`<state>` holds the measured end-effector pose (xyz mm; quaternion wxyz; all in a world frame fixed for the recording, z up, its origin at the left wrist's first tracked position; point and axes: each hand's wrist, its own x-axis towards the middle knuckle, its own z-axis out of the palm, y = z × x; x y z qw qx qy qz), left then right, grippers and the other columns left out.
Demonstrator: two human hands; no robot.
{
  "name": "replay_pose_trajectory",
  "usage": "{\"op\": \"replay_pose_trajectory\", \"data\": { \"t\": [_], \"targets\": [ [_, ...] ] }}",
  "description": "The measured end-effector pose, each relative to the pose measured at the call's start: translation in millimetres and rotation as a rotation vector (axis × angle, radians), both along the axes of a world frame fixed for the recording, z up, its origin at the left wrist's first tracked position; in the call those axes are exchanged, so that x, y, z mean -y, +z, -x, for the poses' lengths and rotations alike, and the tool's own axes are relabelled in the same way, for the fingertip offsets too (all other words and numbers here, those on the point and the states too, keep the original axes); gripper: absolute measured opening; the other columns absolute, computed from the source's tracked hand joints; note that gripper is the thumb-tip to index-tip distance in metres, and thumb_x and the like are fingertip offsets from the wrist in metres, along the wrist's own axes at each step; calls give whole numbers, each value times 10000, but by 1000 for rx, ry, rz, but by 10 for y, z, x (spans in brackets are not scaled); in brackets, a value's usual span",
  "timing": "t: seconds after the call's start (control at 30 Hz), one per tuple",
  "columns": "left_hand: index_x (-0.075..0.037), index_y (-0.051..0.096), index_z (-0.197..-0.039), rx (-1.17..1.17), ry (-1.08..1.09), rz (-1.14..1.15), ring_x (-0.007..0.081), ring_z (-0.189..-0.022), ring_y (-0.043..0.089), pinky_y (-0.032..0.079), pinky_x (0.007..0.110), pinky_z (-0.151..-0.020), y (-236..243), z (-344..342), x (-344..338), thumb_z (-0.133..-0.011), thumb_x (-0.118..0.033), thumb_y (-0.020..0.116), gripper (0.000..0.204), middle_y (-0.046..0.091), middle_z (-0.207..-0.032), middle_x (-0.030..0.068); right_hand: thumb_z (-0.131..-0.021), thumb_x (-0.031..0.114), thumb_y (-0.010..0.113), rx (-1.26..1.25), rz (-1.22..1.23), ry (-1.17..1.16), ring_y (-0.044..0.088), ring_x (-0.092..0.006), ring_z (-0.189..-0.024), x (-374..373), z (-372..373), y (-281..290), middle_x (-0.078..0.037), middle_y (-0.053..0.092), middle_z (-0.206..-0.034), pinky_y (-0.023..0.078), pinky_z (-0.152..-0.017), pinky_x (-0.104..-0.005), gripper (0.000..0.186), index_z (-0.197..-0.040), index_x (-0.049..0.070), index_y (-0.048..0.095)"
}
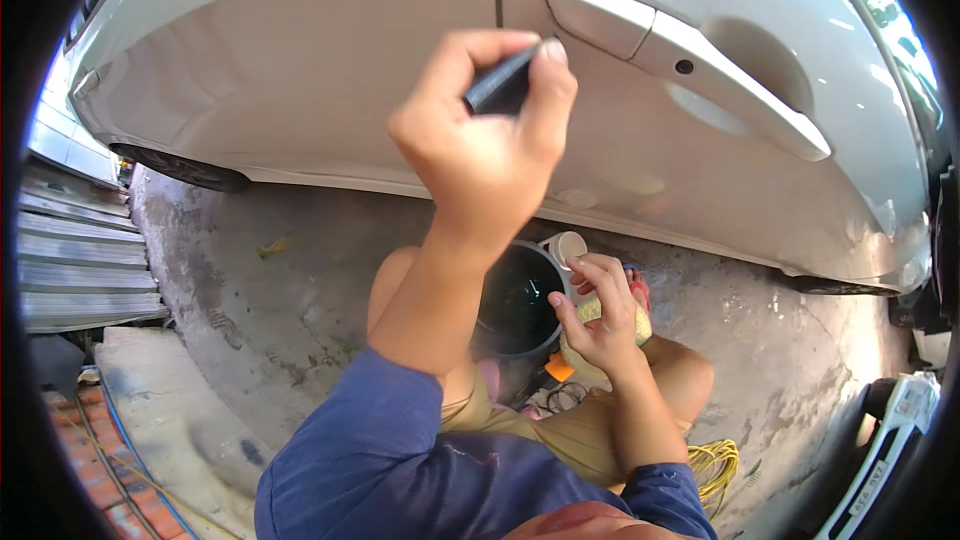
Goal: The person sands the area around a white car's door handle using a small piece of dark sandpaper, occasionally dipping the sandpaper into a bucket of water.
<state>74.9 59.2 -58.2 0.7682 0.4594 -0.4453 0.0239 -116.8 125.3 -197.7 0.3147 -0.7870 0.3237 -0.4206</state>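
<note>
One flat, dark slab (505,81) sits pinched in left fingers (551,85) — right fingers (607,285) loosely parted.

Likely a car workshop or yard: a pale car (330,80) spans the far side above a stained concrete floor (300,240), with a bucket (563,312) near it, corrugated sheets (85,265) at left, and a coiled yellow cord (715,470) and white bumper-like part (893,443) at right.
</note>
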Motion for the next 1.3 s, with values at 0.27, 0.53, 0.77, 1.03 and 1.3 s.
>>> {"op": "replay_pose_trajectory", "data": {
  "t": [0.27,0.53,0.77,1.03,1.3],
  "targets": [
    [42,737,-1018,237,-163,-64,214,-720,686,533,293,-615,-131,193,-488,-870,-33,765,168,701,-846,136,-808,34,817,91,683,-505,646,-329,-1073,221,-616,666,-212,612,-1220,572,-828,-378,524,-1289,-34,619],
    [69,712,-1111,321,-197,-143,305,-861,666,481,435,-923,-7,-9,-559,-884,-406,764,529,690,-914,163,-792,40,775,307,740,-467,685,-282,-930,698,-925,819,-182,702,-1052,567,-751,-357,327,-1105,-42,725],
    [134,663,-1221,78,-364,85,365,-1040,648,525,440,-902,-91,-38,-160,-856,-441,813,697,657,-1097,214,-671,0,735,170,1098,-628,625,-236,-874,994,-1121,1154,-91,767,-993,526,-664,-333,339,-1007,-30,766],
    [140,657,-1203,-24,-470,89,326,-976,728,591,369,-843,-131,-78,-34,-882,-328,823,591,687,-1142,239,-621,-11,692,60,1146,-573,617,-233,-863,1117,-1044,1166,-87,781,-1026,520,-654,-325,414,-1025,-42,774],
    [144,653,-1202,-23,-503,100,303,-939,733,593,348,-800,-84,-98,-25,-900,-296,805,556,683,-1139,234,-670,-7,676,140,1152,-584,630,-238,-832,1197,-1096,1176,-134,766,-991,536,-648,-334,390,-1045,-56,775]
  ]
}}
